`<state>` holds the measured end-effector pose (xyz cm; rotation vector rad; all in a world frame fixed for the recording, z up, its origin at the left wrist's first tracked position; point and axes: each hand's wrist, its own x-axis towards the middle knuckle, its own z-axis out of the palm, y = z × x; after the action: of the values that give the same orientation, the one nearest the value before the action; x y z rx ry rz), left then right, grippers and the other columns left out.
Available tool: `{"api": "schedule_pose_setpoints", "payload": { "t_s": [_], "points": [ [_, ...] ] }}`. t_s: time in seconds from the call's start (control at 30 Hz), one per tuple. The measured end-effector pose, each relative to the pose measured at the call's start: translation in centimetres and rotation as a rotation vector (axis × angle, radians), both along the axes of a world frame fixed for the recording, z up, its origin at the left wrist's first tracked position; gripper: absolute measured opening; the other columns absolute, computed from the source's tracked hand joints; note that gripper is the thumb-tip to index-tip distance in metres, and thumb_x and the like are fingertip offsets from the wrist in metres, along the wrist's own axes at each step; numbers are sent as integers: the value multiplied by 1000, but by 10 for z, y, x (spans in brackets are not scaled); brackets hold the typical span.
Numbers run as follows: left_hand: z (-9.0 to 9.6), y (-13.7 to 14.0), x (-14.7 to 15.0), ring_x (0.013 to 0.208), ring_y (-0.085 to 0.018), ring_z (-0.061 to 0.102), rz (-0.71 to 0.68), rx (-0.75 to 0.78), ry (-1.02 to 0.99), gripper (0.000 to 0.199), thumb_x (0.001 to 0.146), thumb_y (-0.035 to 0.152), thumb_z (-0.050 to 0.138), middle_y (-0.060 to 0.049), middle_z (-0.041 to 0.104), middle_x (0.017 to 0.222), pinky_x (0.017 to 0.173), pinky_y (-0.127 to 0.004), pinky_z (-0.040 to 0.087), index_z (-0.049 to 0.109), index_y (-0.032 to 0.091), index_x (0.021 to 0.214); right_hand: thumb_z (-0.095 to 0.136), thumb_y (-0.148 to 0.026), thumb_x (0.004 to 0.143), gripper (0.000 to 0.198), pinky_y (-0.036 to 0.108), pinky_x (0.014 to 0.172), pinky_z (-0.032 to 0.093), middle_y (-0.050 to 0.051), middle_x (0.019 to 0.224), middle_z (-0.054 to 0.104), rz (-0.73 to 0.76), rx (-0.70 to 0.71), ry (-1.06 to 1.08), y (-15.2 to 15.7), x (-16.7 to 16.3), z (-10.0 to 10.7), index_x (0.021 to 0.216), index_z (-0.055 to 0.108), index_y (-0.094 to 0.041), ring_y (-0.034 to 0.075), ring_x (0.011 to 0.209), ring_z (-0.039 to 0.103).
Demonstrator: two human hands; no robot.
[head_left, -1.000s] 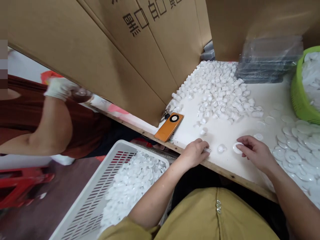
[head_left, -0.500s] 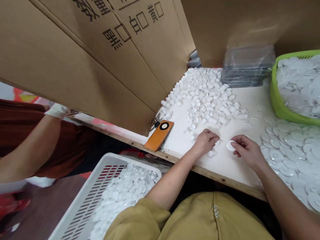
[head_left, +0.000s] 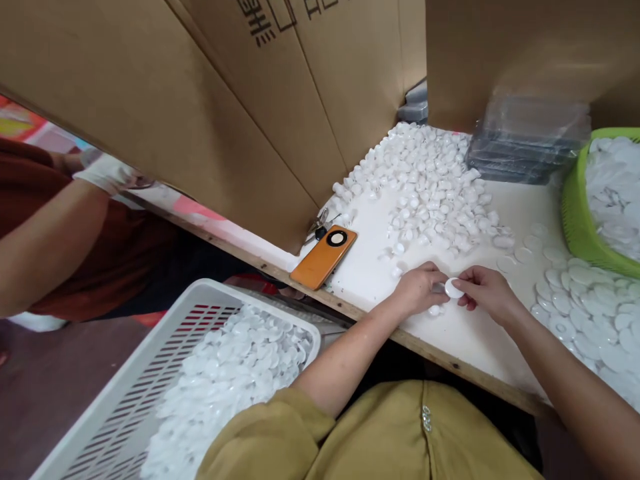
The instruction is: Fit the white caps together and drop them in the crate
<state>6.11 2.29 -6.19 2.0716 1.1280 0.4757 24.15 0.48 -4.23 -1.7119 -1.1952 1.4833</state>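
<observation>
My right hand pinches a flat, round white plastic disc by its edge. Close against that disc is my left hand, its fingers closed on a small white plastic piece, mostly hidden by the fingertips. Just below the fingers, a few small white pieces lie on the white tabletop. Beyond both hands spreads a heap of small, cup-like white pieces. To the right of my right hand lies a spread of flat white discs.
A tall cardboard sheet stands on the left, with an orange phone and keys by its foot. Wrapped grey packs and a green basket stand beyond. A white crate holds white pieces. A co-worker's gloved hand shows left.
My right hand has moved left with the disc, up to my left hand, so the gap between them has closed. The camera view has shifted slightly.
</observation>
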Motion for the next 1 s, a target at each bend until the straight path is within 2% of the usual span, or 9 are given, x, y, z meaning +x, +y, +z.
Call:
{"api": "schedule_pose_setpoints", "payload": {
  "t_s": [0.27, 0.37, 0.47, 0.6, 0.73, 0.9, 1.0],
  "points": [
    [0, 0, 0, 78, -13, 60, 28, -67, -17, 23, 73, 34, 70, 0, 61, 89, 64, -20, 42, 72, 22, 93, 66, -34, 75, 20, 19, 39, 41, -2, 50, 59, 196, -30, -209, 7, -1, -2, 74, 54, -19, 11, 44, 57],
    [7, 5, -5, 77, -12, 59, -25, -119, -25, 28, 69, 32, 73, 1, 62, 90, 64, -20, 41, 72, 23, 95, 66, -36, 75, 22, 19, 37, 40, -2, 50, 59, 223, -73, -203, 12, -1, 0, 73, 52, -19, 12, 43, 58],
    [13, 13, -8, 72, -12, 58, -93, -220, -31, 33, 68, 39, 73, 2, 63, 82, 61, -20, 40, 72, 21, 95, 68, -38, 74, 25, 19, 36, 40, -2, 51, 58, 259, -122, -188, 15, -2, 1, 72, 51, -19, 12, 41, 58],
    [15, 21, -2, 66, -12, 57, -25, -262, 57, 32, 65, 44, 74, 3, 61, 72, 57, -21, 37, 68, 18, 83, 70, -41, 72, 29, 19, 36, 38, -2, 50, 58, 269, -127, -156, 17, -2, 1, 72, 49, -20, 12, 40, 57],
    [15, 27, 6, 61, -11, 53, -47, -253, 145, 30, 63, 43, 75, 4, 59, 70, 51, -22, 33, 64, 19, 78, 69, -40, 73, 28, 18, 35, 37, -2, 47, 58, 284, -138, -150, 20, -2, 0, 71, 49, -20, 13, 40, 57],
    [22, 33, 8, 59, -11, 51, -88, -320, 227, 29, 63, 40, 75, 5, 58, 69, 53, -23, 34, 63, 19, 78, 69, -32, 74, 24, 18, 34, 36, -3, 45, 57, 302, -195, -143, 24, -3, 2, 71, 48, -20, 13, 38, 58],
    [23, 31, 5, 60, -11, 50, -77, -343, 176, 29, 64, 40, 75, 6, 57, 68, 55, -22, 35, 63, 19, 81, 68, -32, 75, 23, 18, 34, 36, -3, 46, 57, 295, -193, -109, 25, -4, 3, 72, 49, -20, 13, 38, 57]
  ]
}}
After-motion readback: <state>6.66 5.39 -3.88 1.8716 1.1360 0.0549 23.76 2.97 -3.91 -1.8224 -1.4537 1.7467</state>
